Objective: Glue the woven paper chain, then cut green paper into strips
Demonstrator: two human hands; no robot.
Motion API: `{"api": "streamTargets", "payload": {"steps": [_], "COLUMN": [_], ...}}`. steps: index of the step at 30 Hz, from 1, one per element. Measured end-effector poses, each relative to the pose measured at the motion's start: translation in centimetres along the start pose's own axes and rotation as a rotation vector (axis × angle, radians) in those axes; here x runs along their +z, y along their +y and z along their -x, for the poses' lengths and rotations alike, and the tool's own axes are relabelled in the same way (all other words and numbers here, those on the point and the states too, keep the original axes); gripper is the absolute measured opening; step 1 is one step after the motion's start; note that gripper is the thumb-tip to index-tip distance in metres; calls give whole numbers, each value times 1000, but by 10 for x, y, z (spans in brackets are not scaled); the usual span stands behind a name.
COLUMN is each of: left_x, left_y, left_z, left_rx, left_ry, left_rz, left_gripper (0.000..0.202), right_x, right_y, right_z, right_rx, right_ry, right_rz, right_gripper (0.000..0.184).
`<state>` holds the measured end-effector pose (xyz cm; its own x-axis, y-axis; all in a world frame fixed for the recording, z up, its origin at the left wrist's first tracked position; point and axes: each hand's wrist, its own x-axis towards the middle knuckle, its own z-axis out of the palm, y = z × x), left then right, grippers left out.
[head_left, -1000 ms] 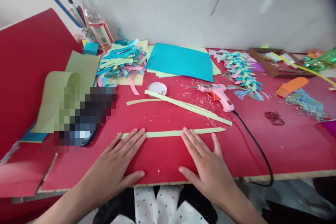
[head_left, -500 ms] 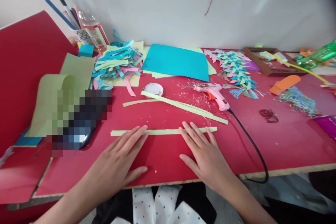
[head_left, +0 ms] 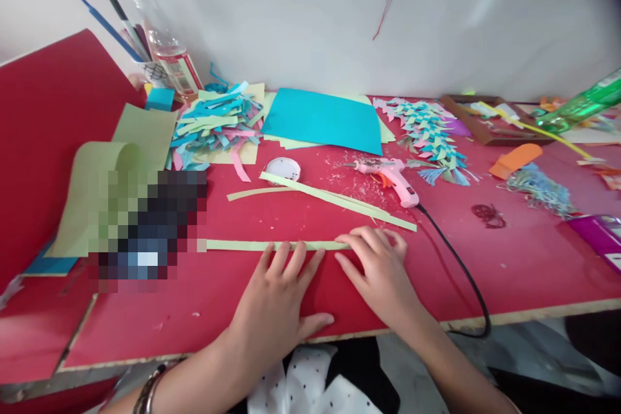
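Observation:
A narrow pale-green paper strip (head_left: 233, 245) lies crosswise on the red tabletop in front of me. My left hand (head_left: 281, 288) is open, its spread fingertips resting on the strip's middle and its thumb out to the right. Bent fingers of my right hand (head_left: 381, 265) touch the strip's right part and hide that end. The right thumb is held apart, just below the strip. Farther back are more pale-green strips (head_left: 339, 199), lying at a slant, and a round white lid (head_left: 283, 170) partly under them. Behind my right hand rests a pink glue gun (head_left: 391, 174).
Blue paper sheets (head_left: 323, 119) and a heap of cut strips (head_left: 216, 123) lie at the back. A woven paper piece (head_left: 427, 132) is beyond the glue gun, whose black cord (head_left: 468, 268) runs over the front edge. At left is a pixelated dark object (head_left: 160, 226).
My left hand has slid right along the strip to its middle. My right hand's flat fingers have bent and now cover the strip's right end.

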<state>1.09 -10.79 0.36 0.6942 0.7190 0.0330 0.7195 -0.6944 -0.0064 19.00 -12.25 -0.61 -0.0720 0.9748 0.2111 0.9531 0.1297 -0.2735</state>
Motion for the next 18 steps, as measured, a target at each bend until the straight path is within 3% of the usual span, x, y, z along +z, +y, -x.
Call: {"api": "streamTargets", "payload": {"steps": [4,13,18], "left_x": [1,1,3], "left_y": [4,9,10], "left_z": [0,-2,-2], "left_rx": [-22,-51,-60], "left_ry": [-34,-62,-50], "left_rz": [-13,-21,-19], "left_gripper": [70,69,70], "right_x": [3,-4,-2], "right_y": [1,8,10], "right_z": [-5,-15,-16], "right_rx": [58,41,17], "right_ry": [51,-44,-34], "right_rz": [-31,-21,-2], "right_gripper": [10,21,24]}}
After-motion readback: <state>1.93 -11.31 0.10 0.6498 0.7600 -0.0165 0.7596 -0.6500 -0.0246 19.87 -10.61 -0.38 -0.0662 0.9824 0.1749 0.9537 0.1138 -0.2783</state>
